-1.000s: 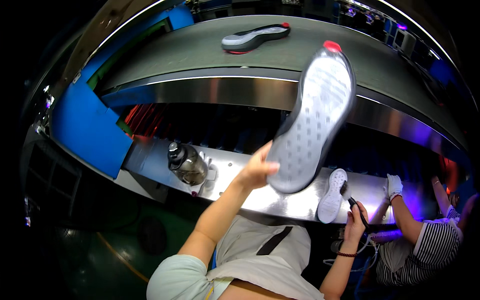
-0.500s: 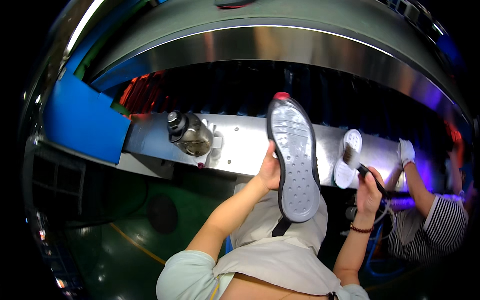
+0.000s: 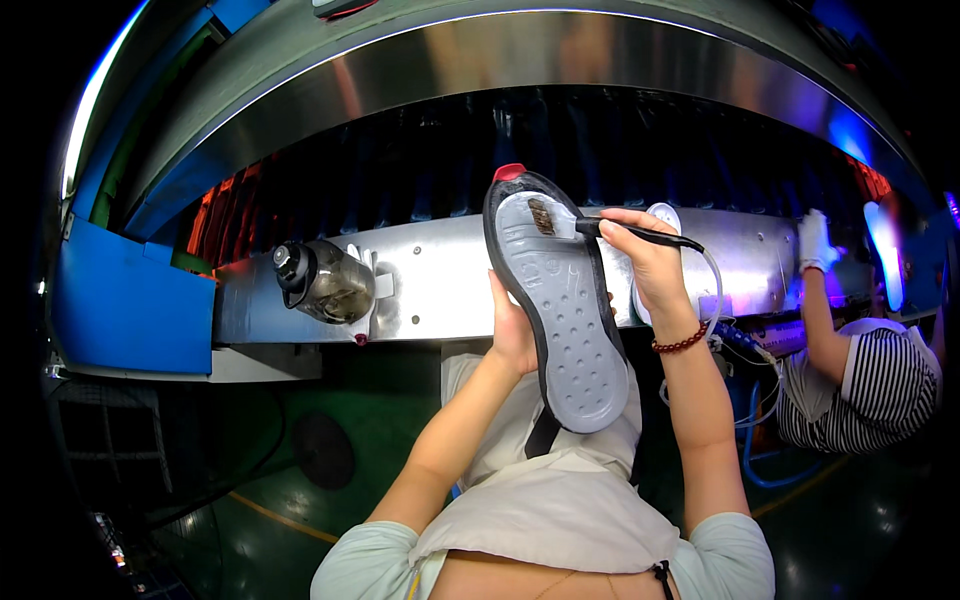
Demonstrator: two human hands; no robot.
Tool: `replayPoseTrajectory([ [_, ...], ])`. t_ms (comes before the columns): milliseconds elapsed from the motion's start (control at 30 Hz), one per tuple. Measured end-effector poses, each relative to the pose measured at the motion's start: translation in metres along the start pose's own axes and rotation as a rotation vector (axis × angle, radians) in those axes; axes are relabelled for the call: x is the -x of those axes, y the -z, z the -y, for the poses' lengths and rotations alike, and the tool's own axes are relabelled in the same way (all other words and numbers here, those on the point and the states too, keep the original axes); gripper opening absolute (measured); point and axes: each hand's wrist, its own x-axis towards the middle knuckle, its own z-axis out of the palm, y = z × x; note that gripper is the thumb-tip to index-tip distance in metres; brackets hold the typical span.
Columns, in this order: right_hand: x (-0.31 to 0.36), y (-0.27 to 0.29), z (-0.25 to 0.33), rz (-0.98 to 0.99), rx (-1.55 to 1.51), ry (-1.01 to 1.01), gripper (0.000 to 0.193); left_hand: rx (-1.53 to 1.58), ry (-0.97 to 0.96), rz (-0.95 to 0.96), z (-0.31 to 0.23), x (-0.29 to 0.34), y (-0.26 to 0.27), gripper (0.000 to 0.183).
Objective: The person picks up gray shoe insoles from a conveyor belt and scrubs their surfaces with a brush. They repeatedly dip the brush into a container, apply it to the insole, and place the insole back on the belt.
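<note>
A shoe [image 3: 575, 340] with a grey underside, black rim and red toe tip is tilted bottom up above my lap. My left hand [image 3: 515, 325] is closed on its left edge, some fingers hidden behind it. My right hand [image 3: 655, 265] grips the dark handle of a brush [image 3: 590, 227], with a pale cable or hose trailing from its end. The brown bristles touch the underside near the toe. Behind my right hand, a white shoe sole [image 3: 663, 212] lies on the metal ledge, mostly hidden.
A dark-lidded bottle [image 3: 335, 285] stands on the metal ledge [image 3: 455, 270] at left. Beyond runs a raised conveyor [image 3: 400, 70] with a steel side. At right, a co-worker's white-gloved hand [image 3: 817, 240] is near a bright sole-shaped piece [image 3: 884, 255]. A blue panel [image 3: 130, 300] borders the left.
My right hand has moved the brush left and up, off the white sole on the ledge and onto the shoe's underside. The co-worker's gloved hand has risen.
</note>
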Motion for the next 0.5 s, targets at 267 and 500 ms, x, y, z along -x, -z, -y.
replayPoseTrajectory([
  [267, 0.009, -0.030, 0.011, 0.091, 0.567, 0.456, 0.015, -0.066, -0.016, -0.176, 0.011, -0.008, 0.012, 0.099],
  [500, 0.066, -0.028, -0.007, 0.243, 0.960, 0.679, 0.017, -0.077, -0.120, -0.253, -0.013, -0.007, 0.027, 0.096],
])
